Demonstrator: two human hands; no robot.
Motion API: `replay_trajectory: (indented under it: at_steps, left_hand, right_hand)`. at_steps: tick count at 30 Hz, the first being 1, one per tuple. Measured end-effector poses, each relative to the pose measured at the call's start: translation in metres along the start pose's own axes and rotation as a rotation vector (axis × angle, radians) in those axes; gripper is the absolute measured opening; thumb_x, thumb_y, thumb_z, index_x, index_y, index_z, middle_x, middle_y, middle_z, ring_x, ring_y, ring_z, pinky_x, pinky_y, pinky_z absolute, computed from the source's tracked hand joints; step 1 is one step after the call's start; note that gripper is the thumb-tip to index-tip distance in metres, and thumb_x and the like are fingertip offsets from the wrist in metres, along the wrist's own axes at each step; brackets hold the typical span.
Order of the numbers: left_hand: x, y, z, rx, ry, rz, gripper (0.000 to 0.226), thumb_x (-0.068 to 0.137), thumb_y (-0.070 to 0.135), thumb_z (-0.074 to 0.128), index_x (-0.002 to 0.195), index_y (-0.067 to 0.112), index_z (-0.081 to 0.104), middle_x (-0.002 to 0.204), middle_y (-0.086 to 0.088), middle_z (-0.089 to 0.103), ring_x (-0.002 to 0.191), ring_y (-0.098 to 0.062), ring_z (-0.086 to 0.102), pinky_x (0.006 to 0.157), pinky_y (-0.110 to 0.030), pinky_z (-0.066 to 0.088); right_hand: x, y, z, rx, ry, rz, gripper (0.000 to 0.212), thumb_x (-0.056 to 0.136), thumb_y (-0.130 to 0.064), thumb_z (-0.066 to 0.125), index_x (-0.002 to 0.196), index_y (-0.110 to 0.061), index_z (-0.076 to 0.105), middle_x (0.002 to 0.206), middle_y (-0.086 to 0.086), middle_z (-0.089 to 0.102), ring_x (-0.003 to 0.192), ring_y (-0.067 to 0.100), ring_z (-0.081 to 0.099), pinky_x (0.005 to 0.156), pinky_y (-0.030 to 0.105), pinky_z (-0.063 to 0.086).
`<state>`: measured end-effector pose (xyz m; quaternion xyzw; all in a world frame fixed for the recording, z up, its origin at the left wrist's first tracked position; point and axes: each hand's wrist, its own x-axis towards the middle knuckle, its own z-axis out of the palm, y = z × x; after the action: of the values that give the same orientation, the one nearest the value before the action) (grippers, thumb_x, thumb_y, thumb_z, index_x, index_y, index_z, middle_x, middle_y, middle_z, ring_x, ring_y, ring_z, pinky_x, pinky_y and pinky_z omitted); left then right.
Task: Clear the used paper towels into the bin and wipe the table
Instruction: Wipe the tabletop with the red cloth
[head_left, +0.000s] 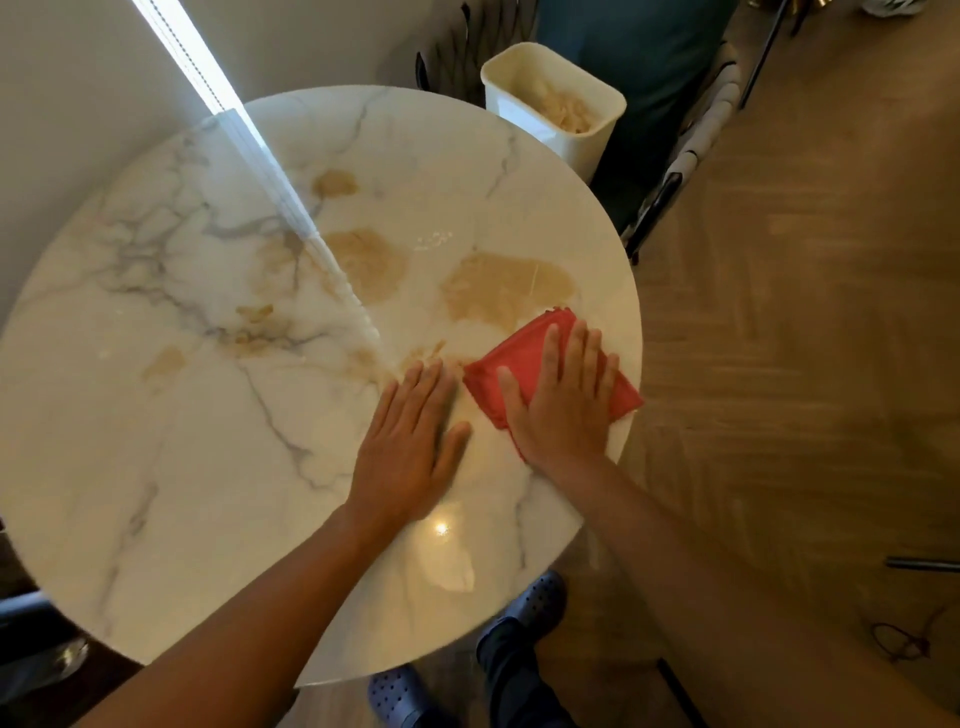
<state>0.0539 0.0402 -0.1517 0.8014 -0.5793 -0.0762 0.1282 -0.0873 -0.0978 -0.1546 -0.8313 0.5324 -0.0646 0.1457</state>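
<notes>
Table: a round marble table fills most of the view, white with grey veins and tan patches; whether the tan patches are stains or part of the stone is hard to tell.
Bin: a white bin stands on the floor just beyond the table's far right edge, with pale crumpled paper towels inside it.
Around the table: a dark teal chair sits behind the bin; wood floor lies to the table's right; blue clogs show below the table's near edge.
Glare: a bright strip of light runs across the tabletop from the far left, washing out the surface there.
Cloth: a folded red cloth lies flat near the table's right edge, one corner reaching the rim, partly covered by a hand.
Right hand: flat, fingers spread, pressing down on the cloth.
Left hand: flat, fingers straight and together, resting on the bare tabletop just left of the cloth.
</notes>
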Motion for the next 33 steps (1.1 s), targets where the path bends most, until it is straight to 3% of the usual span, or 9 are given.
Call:
replay_trajectory:
  at_steps: [4, 9, 16, 22, 24, 29, 33]
  left_hand:
    - [-0.02, -0.048, -0.018, 0.004, 0.014, -0.135, 0.063, 0.105, 0.049, 0.036, 0.158, 0.017, 0.024, 0.166, -0.001, 0.017, 0.154, -0.013, 0.004, 0.126, -0.04, 0.007]
    - [-0.032, -0.085, -0.026, 0.023, 0.016, -0.179, 0.064, 0.104, 0.049, 0.034, 0.156, 0.013, 0.027, 0.165, -0.003, 0.019, 0.154, -0.015, 0.007, 0.125, -0.041, 0.01]
    - [-0.033, -0.09, -0.023, 0.019, -0.002, -0.156, 0.067, 0.104, 0.053, 0.03, 0.158, 0.014, 0.023, 0.166, -0.001, 0.015, 0.154, -0.013, 0.003, 0.126, -0.04, 0.009]
    - [-0.035, -0.087, -0.023, -0.005, 0.025, -0.143, 0.065, 0.105, 0.048, 0.036, 0.157, 0.011, 0.023, 0.166, -0.004, 0.016, 0.154, -0.015, 0.004, 0.126, -0.038, 0.006]
    - [-0.035, -0.087, -0.021, -0.009, 0.042, -0.152, 0.063, 0.105, 0.044, 0.038, 0.157, 0.01, 0.024, 0.166, -0.005, 0.018, 0.154, -0.015, 0.006, 0.126, -0.038, 0.008]
    - [-0.035, -0.091, -0.019, -0.062, 0.104, -0.174, 0.057, 0.104, 0.029, 0.035, 0.156, 0.006, 0.027, 0.165, -0.008, 0.02, 0.154, -0.017, 0.01, 0.125, -0.038, 0.012]
    - [-0.036, -0.093, -0.017, -0.036, 0.098, -0.143, 0.056, 0.102, 0.024, 0.033, 0.154, 0.003, 0.029, 0.163, -0.012, 0.024, 0.154, -0.022, 0.014, 0.125, -0.042, 0.015]
  right_hand:
    - [0.009, -0.027, 0.005, -0.086, -0.029, 0.043, 0.103, 0.088, -0.085, 0.012, 0.16, -0.012, 0.001, 0.167, 0.019, -0.001, 0.154, 0.036, -0.007, 0.121, 0.06, -0.001]
    - [-0.011, -0.048, 0.012, -0.13, -0.1, -0.105, 0.116, 0.079, -0.095, 0.018, 0.161, -0.015, -0.002, 0.167, 0.016, -0.007, 0.154, 0.032, -0.012, 0.121, 0.059, -0.005]
    - [-0.058, -0.015, 0.013, -0.159, -0.075, -0.275, 0.092, 0.095, -0.076, 0.024, 0.161, -0.017, 0.001, 0.169, 0.01, -0.004, 0.155, 0.027, -0.006, 0.123, 0.055, 0.005]
    - [-0.008, -0.037, 0.022, -0.178, -0.021, -0.046, 0.079, 0.1, -0.064, 0.016, 0.161, -0.015, 0.005, 0.168, 0.014, 0.001, 0.155, 0.034, -0.002, 0.122, 0.059, 0.005]
    - [0.016, -0.064, 0.029, -0.17, -0.048, -0.052, 0.077, 0.1, -0.063, 0.016, 0.161, -0.019, 0.006, 0.168, 0.015, 0.0, 0.154, 0.036, -0.004, 0.121, 0.061, 0.004]
    - [0.028, -0.122, 0.044, -0.149, -0.098, -0.304, 0.062, 0.1, -0.059, 0.023, 0.158, -0.04, 0.009, 0.168, 0.016, -0.001, 0.154, 0.038, -0.004, 0.12, 0.062, -0.001]
    - [-0.01, -0.107, 0.046, -0.154, -0.127, -0.493, 0.061, 0.101, -0.06, 0.026, 0.158, -0.045, 0.01, 0.169, 0.011, 0.002, 0.155, 0.032, -0.003, 0.122, 0.059, 0.005]
